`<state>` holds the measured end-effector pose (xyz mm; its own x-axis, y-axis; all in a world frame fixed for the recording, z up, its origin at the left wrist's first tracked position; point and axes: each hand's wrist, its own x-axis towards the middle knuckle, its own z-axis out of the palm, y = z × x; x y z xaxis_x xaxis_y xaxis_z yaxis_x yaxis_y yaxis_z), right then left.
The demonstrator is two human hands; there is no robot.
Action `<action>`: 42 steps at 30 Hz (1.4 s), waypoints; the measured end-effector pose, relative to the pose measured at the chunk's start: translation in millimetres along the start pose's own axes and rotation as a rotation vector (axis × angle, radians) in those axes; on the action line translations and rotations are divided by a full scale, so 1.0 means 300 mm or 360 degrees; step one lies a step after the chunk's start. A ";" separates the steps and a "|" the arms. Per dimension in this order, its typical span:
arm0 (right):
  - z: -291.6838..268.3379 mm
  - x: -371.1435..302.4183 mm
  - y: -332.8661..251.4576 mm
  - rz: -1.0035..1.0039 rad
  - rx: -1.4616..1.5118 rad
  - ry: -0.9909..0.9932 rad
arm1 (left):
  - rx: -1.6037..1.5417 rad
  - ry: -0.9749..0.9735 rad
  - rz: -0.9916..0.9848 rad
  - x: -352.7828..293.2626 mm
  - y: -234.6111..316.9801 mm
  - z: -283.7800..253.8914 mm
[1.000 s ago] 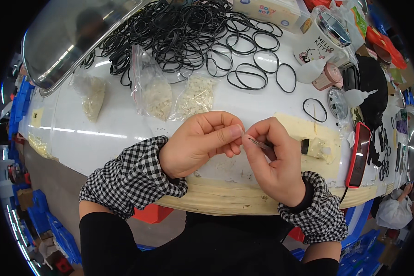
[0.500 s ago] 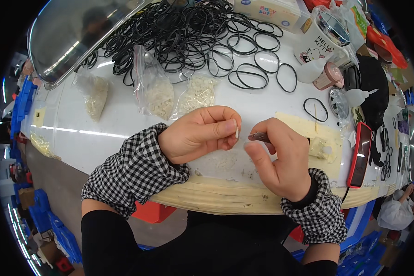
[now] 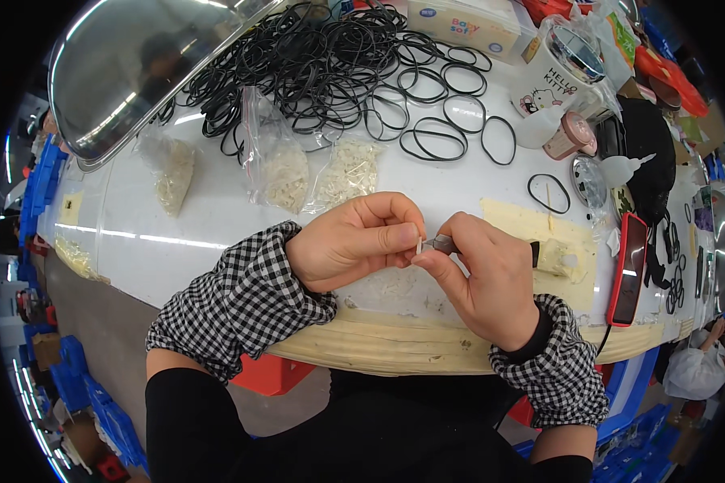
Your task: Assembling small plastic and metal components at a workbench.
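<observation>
Thumb and fingers of my left hand (image 3: 350,243) pinch a small white piece (image 3: 419,245), too small to name more closely. My right hand (image 3: 491,282) is closed on a small grey metal blade (image 3: 441,243), mostly covered by the fingers. Its thumb tip comes up beside the white piece, and the blade's end points at it; whether they touch I cannot tell. Beyond my left hand lie clear bags of small pale pieces: a filled bag (image 3: 286,173), a flatter bag (image 3: 350,173) and a third bag (image 3: 173,177) farther left.
Black rubber rings (image 3: 298,72) are heaped at the back, some lying singly. A large clear cover (image 3: 137,72) stands at far left. On the right are a yellowish taped patch (image 3: 507,213), a red-edged phone (image 3: 630,270), a white cup (image 3: 552,84) and a squeeze bottle (image 3: 620,171).
My right hand has moved left, bringing the blade up to the white piece. Its thumb has come in close to my left fingertips. My left hand has shifted slightly right.
</observation>
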<state>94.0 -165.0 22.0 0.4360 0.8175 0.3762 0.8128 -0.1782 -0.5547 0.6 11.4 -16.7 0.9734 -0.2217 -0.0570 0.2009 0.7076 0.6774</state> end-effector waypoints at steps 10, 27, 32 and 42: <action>-0.003 -0.002 0.001 -0.0001 0.0016 -0.0059 | -0.0018 -0.0018 0.0023 -0.001 -0.003 0.004; -0.003 -0.003 0.033 0.0229 0.0200 -0.0259 | 0.0165 0.0770 0.0167 0.006 0.058 0.042; 0.018 -0.004 0.032 0.0146 0.0014 -0.0276 | 0.0018 0.0681 0.0214 -0.003 0.061 0.021; 0.045 0.008 0.032 0.0168 -0.0167 -0.0277 | 0.0436 0.0817 0.0103 0.001 0.054 0.057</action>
<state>97.8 -157.4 7.7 0.4551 0.8718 0.1813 0.8058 -0.3165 -0.5005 2.4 11.4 6.8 0.9250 0.2181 -0.3111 0.1702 0.4942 0.8525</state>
